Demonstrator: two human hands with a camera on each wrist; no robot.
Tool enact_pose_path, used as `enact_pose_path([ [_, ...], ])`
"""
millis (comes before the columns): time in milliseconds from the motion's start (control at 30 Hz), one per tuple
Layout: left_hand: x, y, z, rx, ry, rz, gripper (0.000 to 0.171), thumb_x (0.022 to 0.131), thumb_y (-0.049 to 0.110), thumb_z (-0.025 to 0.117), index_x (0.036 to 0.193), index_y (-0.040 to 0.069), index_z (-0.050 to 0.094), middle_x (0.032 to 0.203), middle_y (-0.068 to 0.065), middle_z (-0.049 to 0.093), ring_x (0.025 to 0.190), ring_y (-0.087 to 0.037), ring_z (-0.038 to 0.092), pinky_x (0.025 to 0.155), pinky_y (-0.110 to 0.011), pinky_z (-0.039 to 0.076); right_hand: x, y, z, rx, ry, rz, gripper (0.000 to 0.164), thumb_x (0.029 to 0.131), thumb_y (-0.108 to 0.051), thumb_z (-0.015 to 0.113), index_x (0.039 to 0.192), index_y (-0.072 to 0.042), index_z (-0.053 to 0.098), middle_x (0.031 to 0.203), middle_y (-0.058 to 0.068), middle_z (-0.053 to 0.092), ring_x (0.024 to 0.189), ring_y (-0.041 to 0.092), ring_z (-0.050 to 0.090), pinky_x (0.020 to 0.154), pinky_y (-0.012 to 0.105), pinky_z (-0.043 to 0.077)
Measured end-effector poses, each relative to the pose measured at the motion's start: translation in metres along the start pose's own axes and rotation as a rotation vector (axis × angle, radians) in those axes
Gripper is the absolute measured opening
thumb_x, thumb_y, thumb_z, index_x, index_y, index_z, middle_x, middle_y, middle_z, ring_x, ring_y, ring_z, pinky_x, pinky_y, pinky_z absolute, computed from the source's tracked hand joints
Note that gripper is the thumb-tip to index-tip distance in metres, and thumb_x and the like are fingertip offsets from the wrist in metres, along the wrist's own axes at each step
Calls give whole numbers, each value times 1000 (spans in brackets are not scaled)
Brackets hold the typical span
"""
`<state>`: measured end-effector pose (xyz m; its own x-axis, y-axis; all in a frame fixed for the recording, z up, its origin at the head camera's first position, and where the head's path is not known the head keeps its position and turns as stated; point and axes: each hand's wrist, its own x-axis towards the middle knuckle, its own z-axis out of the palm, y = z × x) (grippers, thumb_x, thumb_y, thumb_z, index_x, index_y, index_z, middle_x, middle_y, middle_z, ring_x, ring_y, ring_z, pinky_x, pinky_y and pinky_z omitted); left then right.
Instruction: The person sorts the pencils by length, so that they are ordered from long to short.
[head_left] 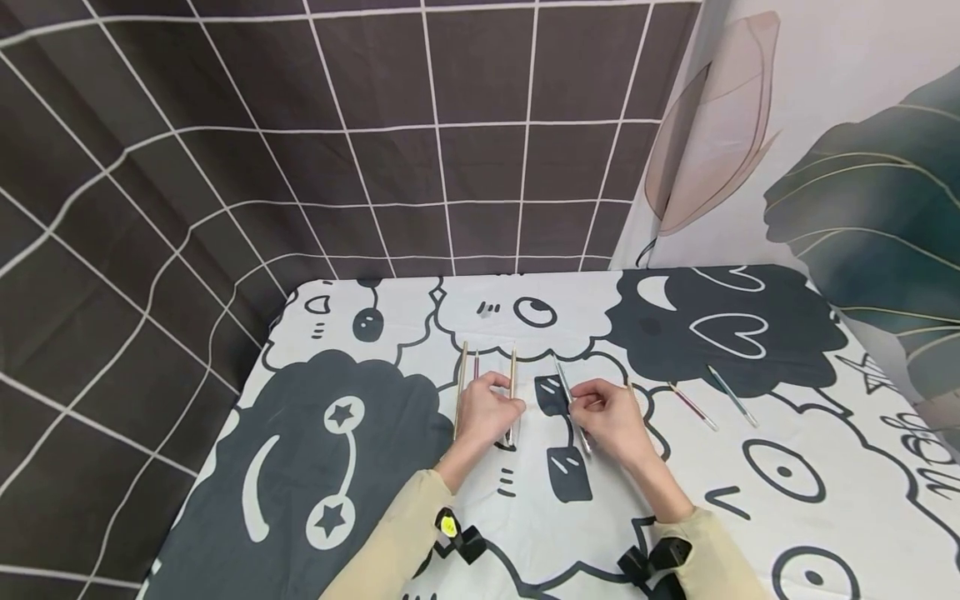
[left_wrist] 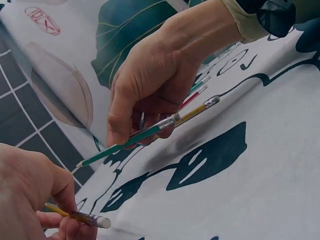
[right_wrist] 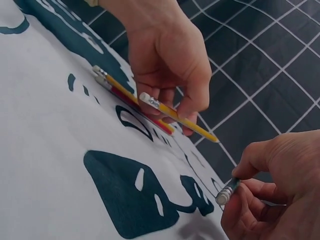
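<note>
Between thumb and fingers, my left hand (head_left: 486, 408) pinches a yellow pencil (right_wrist: 197, 130), its white eraser end toward me. My right hand (head_left: 611, 417) pinches a green pencil (left_wrist: 107, 152) the same way, a little apart from the left hand. Both held pencils point away from me. Beside and partly under the left hand lie another yellow pencil (head_left: 461, 383) and a red pencil (head_left: 476, 364), side by side on the cloth. Next to the right hand lies a yellow pencil (left_wrist: 197, 111), mostly hidden by that hand in the head view.
Farther right on the cloth lie a red pencil (head_left: 693, 407) and a green pencil (head_left: 732, 396), both slanted. A white tablecloth (head_left: 517, 533) with dark cartoon prints covers the table. Behind hangs a dark grid curtain (head_left: 390, 167); a leaf-patterned cloth (head_left: 877, 217) hangs at the right.
</note>
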<state>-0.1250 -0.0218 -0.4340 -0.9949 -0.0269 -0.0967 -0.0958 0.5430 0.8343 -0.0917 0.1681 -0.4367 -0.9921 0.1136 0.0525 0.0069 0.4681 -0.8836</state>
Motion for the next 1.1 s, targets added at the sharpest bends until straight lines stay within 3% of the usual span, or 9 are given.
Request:
enact_pose_path([
  [167, 2, -2, -5, 50, -5, 9, 20, 69, 6, 72, 88, 10, 69, 67, 2, 66, 64, -15, 61, 63, -35, 48, 0, -5, 9, -31, -4, 28, 17, 78, 4, 64, 94, 4, 69, 74, 5, 62, 60, 12, 56, 54, 21, 44],
  [333, 3, -1, -10, 116, 5, 19, 19, 69, 7, 75, 86, 11, 68, 67, 3, 67, 68, -18, 62, 69, -39, 48, 0, -9, 18, 13, -28, 49, 17, 78, 6, 63, 95, 5, 67, 74, 6, 62, 56, 12, 57, 50, 23, 46],
  [567, 2, -2, -13, 180, 17, 64, 20, 67, 7, 75, 85, 9, 65, 61, 3, 61, 66, -21, 58, 65, -40, 47, 0, -15, 33, 31, -46, 31, 15, 77, 6, 62, 91, 4, 66, 71, 4, 61, 50, 12, 57, 47, 25, 49],
  [833, 2, -3, -16, 231, 8, 70, 23, 67, 8, 76, 86, 9, 62, 65, -2, 55, 63, -23, 55, 55, -37, 44, -1, -20, 46, 11, -62, 18, 16, 74, 6, 62, 90, 4, 65, 68, 3, 61, 46, 13, 56, 46, 26, 49],
  [1100, 0, -5, -19, 247, -44, 73, 22, 70, 6, 75, 87, 5, 60, 67, -3, 54, 58, -21, 53, 48, -31, 40, 0, -28, 57, -27, -75, 4, 16, 73, 6, 64, 89, 5, 65, 68, 4, 63, 45, 11, 55, 45, 27, 49],
])
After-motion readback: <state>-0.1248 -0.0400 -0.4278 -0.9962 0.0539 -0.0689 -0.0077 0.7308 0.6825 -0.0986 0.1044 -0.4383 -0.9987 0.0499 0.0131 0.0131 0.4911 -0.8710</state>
